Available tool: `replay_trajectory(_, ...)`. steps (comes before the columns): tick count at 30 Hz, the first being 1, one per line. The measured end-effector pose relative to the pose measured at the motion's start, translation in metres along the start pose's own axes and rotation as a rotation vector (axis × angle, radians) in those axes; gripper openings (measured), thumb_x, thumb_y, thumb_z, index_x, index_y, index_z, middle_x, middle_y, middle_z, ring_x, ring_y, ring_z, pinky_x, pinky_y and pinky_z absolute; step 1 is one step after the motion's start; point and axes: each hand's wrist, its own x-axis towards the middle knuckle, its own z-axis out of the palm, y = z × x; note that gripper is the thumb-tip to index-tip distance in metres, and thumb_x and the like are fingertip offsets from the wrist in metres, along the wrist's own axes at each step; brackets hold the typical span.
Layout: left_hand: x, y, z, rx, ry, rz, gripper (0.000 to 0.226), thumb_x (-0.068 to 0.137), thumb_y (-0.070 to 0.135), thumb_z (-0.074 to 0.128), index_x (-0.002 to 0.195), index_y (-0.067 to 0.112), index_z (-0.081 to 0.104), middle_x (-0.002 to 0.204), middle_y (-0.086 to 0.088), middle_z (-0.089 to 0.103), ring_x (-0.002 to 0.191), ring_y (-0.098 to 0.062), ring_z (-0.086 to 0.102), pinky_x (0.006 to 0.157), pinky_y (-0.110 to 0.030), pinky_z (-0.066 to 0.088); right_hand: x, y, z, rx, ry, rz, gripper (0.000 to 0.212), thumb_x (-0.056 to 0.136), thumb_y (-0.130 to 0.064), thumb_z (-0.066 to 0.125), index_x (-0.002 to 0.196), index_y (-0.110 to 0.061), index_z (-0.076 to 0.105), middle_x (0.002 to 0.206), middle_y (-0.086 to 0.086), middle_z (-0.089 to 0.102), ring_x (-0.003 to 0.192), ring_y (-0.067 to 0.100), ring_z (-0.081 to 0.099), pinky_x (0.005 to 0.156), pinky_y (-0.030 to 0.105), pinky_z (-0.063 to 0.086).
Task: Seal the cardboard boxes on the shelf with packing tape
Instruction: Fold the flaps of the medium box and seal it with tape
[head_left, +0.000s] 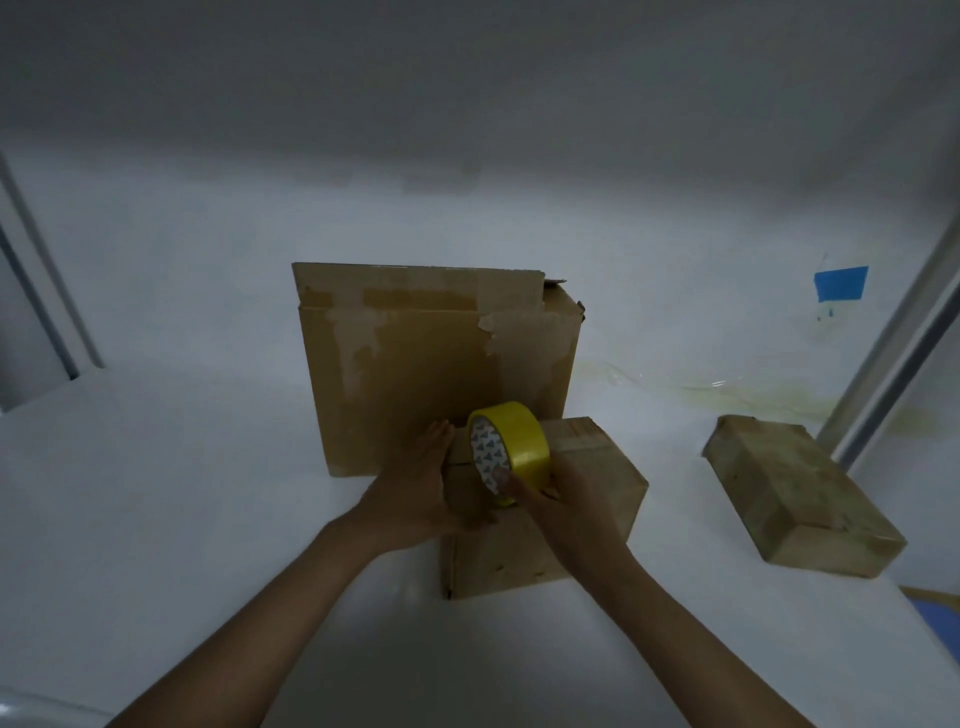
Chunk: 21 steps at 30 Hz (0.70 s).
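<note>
Head view: a white shelf (208, 519) fills the frame, dimly lit, with three boxes on it. A small cardboard box (597, 467) sits just below the centre of the picture. A large cardboard box (436, 364) stands behind it at 12 o'clock. The two look to be touching, and the large box's front is scarred with pale patches where its surface has been torn away. A flat cardboard box (800, 493) lies well apart at 3 o'clock from the small box, turned at an angle.

A roll of yellow packing tape (509, 452) stands on edge over the top of the small box, near that box's 10 o'clock corner, with its patterned white core facing the camera. The right hand (566, 499) comes in from 5 o'clock and grips the roll from below, its fingers curled round the lower rim. The left hand (415, 483) comes in from 7 o'clock with its fingers straight and together. It lies flat against the left edge of the small box, just beside the roll, and holds nothing. Whether any tape is pulled free from the roll cannot be told.

At 2 o'clock a blue tape patch (840, 283) sticks to the back wall. Below it a yellowish stain (753, 400) spreads across the shelf. A metal upright (893, 353) runs slantwise along the right edge.
</note>
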Motion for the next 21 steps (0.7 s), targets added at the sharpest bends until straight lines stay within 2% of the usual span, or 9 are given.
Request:
replay_trajectory(3, 0.005, -0.005, 0.004, 0.173, 0.054, 0.014, 0.154, 0.042, 0.096, 0.060, 0.159, 0.016, 0.000, 0.166, 0.003, 0.004, 0.152, -0.014, 0.008, 0.121, -0.030, 0.017, 0.004, 0.000, -0.002, -0.015, -0.017, -0.023, 0.030, 0.083, -0.046, 0.070, 0.070, -0.022, 0.056, 0.059, -0.004, 0.054, 0.056, 0.006, 0.051, 0.056, 0.021, 0.036)
replay_trajectory(5, 0.007, -0.007, 0.009, 0.336, 0.121, 0.062, 0.141, 0.057, 0.083, 0.070, 0.159, 0.013, 0.003, 0.166, -0.001, 0.008, 0.152, -0.019, 0.013, 0.120, -0.034, 0.018, 0.005, -0.002, -0.002, -0.020, -0.059, -0.020, 0.033, 0.081, -0.054, 0.069, 0.075, -0.023, 0.062, 0.066, -0.001, 0.063, 0.063, 0.009, 0.060, 0.062, 0.029, 0.045)
replay_trajectory(7, 0.008, -0.008, 0.011, 0.412, 0.149, 0.079, 0.138, 0.058, 0.087, 0.061, 0.158, 0.010, 0.006, 0.165, -0.004, 0.011, 0.151, -0.022, 0.017, 0.120, -0.034, 0.018, 0.002, -0.006, -0.003, 0.000, -0.108, -0.024, 0.048, 0.077, -0.065, 0.064, 0.079, -0.017, 0.065, 0.071, 0.002, 0.068, 0.068, 0.015, 0.064, 0.070, 0.038, 0.050)
replay_trajectory(8, 0.009, -0.009, 0.010, 0.425, 0.158, 0.088, 0.140, 0.054, 0.091, 0.052, 0.158, 0.009, 0.008, 0.165, -0.006, 0.014, 0.151, -0.024, 0.020, 0.119, -0.034, 0.020, 0.001, -0.008, -0.004, 0.013, -0.126, -0.023, 0.051, 0.078, -0.066, 0.062, 0.075, -0.015, 0.064, 0.065, 0.000, 0.066, 0.061, 0.013, 0.061, 0.066, 0.038, 0.048)
replay_trajectory(10, 0.010, -0.011, 0.010, 0.442, 0.156, 0.092, 0.143, 0.051, 0.094, 0.051, 0.158, 0.009, 0.010, 0.165, -0.005, 0.017, 0.150, -0.023, 0.023, 0.119, -0.036, 0.023, -0.001, -0.010, -0.006, 0.010, -0.131, -0.009, 0.049, 0.085, -0.059, 0.060, 0.061, -0.017, 0.052, 0.048, -0.007, 0.047, 0.048, 0.006, 0.044, 0.057, 0.032, 0.036)
replay_trajectory(12, 0.011, -0.014, 0.011, 0.462, 0.151, 0.079, 0.144, 0.050, 0.092, 0.058, 0.159, 0.010, 0.009, 0.165, -0.003, 0.015, 0.150, -0.021, 0.021, 0.118, -0.037, 0.024, -0.002, -0.014, -0.008, -0.023, -0.092, -0.019, 0.052, 0.085, -0.059, 0.058, 0.057, -0.018, 0.044, 0.046, -0.007, 0.037, 0.047, 0.007, 0.037, 0.055, 0.028, 0.031)
replay_trajectory(16, 0.010, -0.007, 0.007, 0.465, 0.100, 0.026, 0.152, 0.037, 0.097, 0.031, 0.159, 0.012, 0.000, 0.166, -0.002, 0.006, 0.151, -0.019, 0.017, 0.119, -0.037, 0.026, -0.016, -0.017, -0.010, -0.096, 0.002, 0.007, 0.054, 0.087, -0.054, 0.060, 0.058, -0.009, 0.053, 0.052, -0.001, 0.043, 0.050, 0.008, 0.041, 0.049, 0.018, 0.031)
replay_trajectory(18, 0.012, -0.005, 0.003, 0.419, 0.079, 0.012, 0.158, 0.032, 0.100, 0.032, 0.158, 0.011, 0.000, 0.166, -0.003, 0.006, 0.150, -0.020, 0.019, 0.118, -0.040, 0.029, -0.031, -0.011, -0.008, -0.068, -0.057, 0.087, 0.053, 0.086, -0.051, 0.063, 0.064, -0.003, 0.056, 0.056, 0.003, 0.045, 0.050, 0.009, 0.041, 0.046, 0.016, 0.031)
replay_trajectory(21, 0.012, -0.001, 0.000, 0.412, 0.054, 0.017, 0.153, 0.035, 0.093, 0.037, 0.158, 0.009, 0.002, 0.165, -0.005, 0.007, 0.148, -0.024, 0.024, 0.114, -0.042, 0.035, -0.051, 0.002, -0.002, -0.162, -0.112, 0.092, 0.053, 0.084, -0.059, 0.061, 0.063, -0.013, 0.046, 0.059, 0.004, 0.043, 0.054, 0.012, 0.044, 0.052, 0.024, 0.030)
